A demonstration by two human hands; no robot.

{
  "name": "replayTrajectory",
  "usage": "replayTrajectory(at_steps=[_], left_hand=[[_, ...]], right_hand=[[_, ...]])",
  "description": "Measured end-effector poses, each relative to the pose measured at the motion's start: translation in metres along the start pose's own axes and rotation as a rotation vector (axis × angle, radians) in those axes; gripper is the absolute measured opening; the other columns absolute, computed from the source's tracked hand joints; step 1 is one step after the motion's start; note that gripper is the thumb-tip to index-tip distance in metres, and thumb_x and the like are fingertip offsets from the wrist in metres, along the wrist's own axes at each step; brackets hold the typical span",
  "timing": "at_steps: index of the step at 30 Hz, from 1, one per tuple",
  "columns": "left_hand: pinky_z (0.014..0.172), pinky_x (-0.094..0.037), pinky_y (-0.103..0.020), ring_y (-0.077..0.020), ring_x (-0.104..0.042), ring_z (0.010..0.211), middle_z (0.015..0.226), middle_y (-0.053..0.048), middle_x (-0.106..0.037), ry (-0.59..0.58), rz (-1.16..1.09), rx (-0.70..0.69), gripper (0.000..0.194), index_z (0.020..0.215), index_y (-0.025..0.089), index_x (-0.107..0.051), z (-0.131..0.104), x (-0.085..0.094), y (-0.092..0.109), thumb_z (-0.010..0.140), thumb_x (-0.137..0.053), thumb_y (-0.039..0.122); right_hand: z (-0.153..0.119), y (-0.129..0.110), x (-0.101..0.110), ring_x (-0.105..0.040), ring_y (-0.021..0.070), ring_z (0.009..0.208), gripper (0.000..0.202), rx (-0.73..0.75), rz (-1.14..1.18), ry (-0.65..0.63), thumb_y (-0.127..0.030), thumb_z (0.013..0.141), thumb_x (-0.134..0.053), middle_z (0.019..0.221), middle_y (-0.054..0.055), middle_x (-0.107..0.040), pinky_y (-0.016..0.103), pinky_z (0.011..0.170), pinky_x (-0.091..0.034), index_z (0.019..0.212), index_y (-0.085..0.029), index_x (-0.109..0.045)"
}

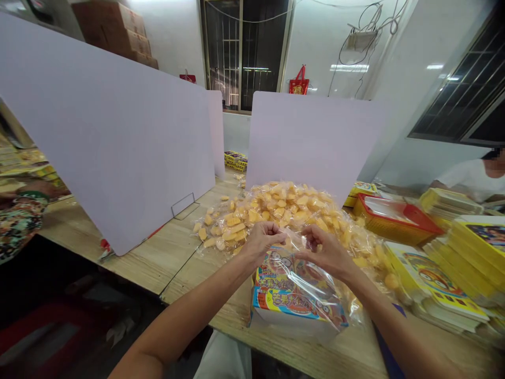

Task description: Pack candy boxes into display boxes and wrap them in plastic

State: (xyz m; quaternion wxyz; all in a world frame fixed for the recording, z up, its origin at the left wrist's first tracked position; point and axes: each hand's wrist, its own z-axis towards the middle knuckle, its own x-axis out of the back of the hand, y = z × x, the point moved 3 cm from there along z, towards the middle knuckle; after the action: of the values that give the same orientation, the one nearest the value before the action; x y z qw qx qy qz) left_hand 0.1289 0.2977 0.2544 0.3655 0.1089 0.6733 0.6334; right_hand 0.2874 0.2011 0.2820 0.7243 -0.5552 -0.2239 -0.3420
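Note:
My left hand [261,243] pinches the edge of a clear plastic bag [291,240] between thumb and fingertips. On the bag's other side, my right hand [328,253] is closed on the film with its fingers curled. Inside the bag sits a colourful printed cardboard box [290,302], blue, yellow and pink with cartoon faces. The box rests on the wooden table near its front edge, below both hands. Just behind the hands lies a big heap of small yellow pieces [284,202] in clear wrappers.
White divider panels [130,131] stand at left and behind the heap. To the right are a red and yellow basket [394,218] and stacks of yellow printed cards [434,284]. A person's patterned sleeve [23,221] shows at far left; another person [469,176] sits at far right.

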Motion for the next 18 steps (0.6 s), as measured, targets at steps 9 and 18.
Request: replayTrajectory(at_steps=[9,18], left_hand=[[0.066,-0.049,-0.025,-0.0133,-0.063,0.061,0.061,-0.002,-0.064,0.033,-0.122,-0.011,0.025,0.062,0.013,-0.059,0.000,0.000,0.002,0.062,-0.077,0.031],[0.041,-0.034,-0.016,-0.0053,-0.042,0.039,0.046,0.009,-0.046,0.435,-0.215,-0.219,0.024,0.063,0.017,-0.046,0.049,0.041,0.018,0.056,-0.070,0.019]], right_hand=[[-0.007,-0.005,-0.009,-0.063,0.0225,0.100,0.027,0.355,-0.393,0.264,-0.020,0.098,-0.042,0.113,0.011,-0.067,0.037,0.082,-0.052,0.118,-0.020,-0.060],[-0.075,-0.001,-0.015,-0.039,0.0244,0.137,0.020,1.000,-0.868,-0.041,-0.020,0.094,-0.050,0.138,0.007,-0.056,0.050,0.116,-0.030,0.105,-0.016,-0.067]])
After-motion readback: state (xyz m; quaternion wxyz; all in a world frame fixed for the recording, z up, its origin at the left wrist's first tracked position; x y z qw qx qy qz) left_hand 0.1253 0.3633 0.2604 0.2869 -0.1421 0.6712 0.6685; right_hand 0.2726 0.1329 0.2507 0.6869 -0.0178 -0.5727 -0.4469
